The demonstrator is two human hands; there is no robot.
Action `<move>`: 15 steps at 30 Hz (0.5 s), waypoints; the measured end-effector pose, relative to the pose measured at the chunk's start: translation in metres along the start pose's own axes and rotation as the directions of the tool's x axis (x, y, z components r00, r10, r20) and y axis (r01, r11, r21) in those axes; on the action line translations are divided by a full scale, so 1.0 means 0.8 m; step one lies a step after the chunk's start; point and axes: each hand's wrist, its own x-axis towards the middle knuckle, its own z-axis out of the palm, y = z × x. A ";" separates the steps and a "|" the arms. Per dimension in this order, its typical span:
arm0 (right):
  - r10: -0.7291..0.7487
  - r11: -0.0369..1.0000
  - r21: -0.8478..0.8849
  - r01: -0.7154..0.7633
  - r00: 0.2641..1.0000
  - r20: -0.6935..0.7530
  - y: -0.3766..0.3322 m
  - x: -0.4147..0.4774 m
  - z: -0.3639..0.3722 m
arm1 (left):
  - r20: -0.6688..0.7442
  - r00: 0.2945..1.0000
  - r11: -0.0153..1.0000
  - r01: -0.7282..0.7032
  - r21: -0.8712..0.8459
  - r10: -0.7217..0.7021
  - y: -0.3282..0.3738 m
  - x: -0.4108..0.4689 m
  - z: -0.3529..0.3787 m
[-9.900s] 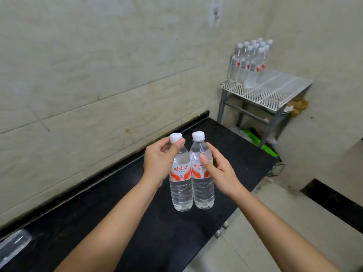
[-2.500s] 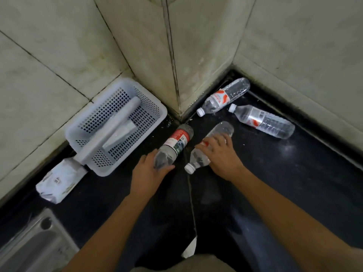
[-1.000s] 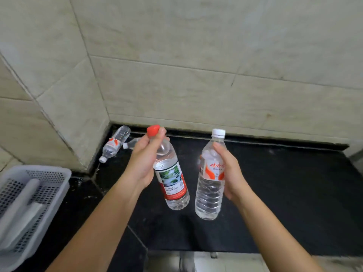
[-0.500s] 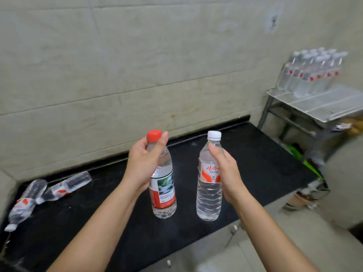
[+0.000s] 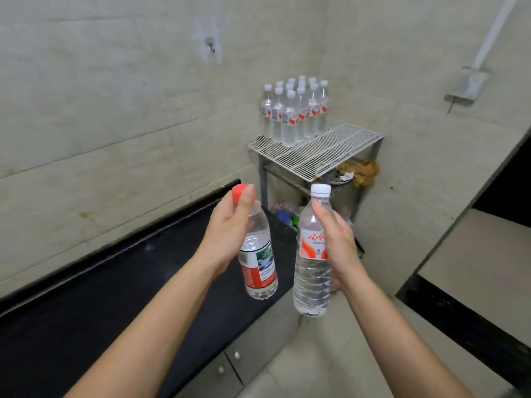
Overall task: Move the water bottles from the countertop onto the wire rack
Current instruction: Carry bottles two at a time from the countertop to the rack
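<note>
Left hand [image 5: 227, 234] grips the red-capped bottle [image 5: 258, 259], right hand [image 5: 336, 248] grips the white-capped bottle [image 5: 311, 271], both in the air past the countertop [image 5: 115, 297] end. Risk: the bottle cluster [image 5: 296, 110] fills the rack [image 5: 319, 152] back-left corner; a careless set-down topples neighbours.

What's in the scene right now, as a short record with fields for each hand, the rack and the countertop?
left hand: grips red-capped bottle near its neck, upright
right hand: grips white-capped bottle round its body, upright
wire rack: standing bottles clustered in the wall corner
countertop: black, along the wall, beside the rack
stage: both held bottles in the air, not yet on the rack
</note>
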 end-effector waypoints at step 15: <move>-0.137 0.979 -0.165 0.116 0.983 -0.121 -0.072 0.309 -0.176 | 0.038 0.999 0.987 0.002 -0.161 0.004 -0.020 0.301 0.249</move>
